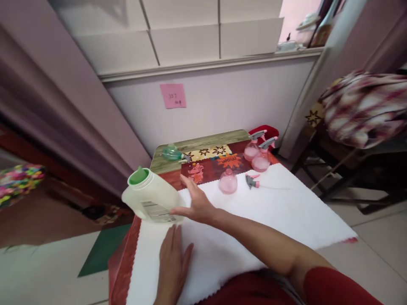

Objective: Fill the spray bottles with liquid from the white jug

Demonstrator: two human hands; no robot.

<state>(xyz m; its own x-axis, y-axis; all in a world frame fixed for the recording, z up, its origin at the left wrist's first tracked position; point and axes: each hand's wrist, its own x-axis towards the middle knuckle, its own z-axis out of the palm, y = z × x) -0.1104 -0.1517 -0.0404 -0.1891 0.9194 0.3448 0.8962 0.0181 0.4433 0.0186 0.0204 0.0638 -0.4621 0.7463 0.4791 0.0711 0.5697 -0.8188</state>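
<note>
My right hand grips a pale jug with a green spout, tilted to the upper left above the white cloth. Flat on that cloth near the table's front edge lies my left hand, fingers stretched out. An open pink spray bottle stands on the cloth, and its grey trigger head lies beside it to the right.
Two more pink spray bottles stand at the back right of the small table. A green spray bottle lies at the back left. A chair with a patterned bundle is on the right; curtains hang on the left.
</note>
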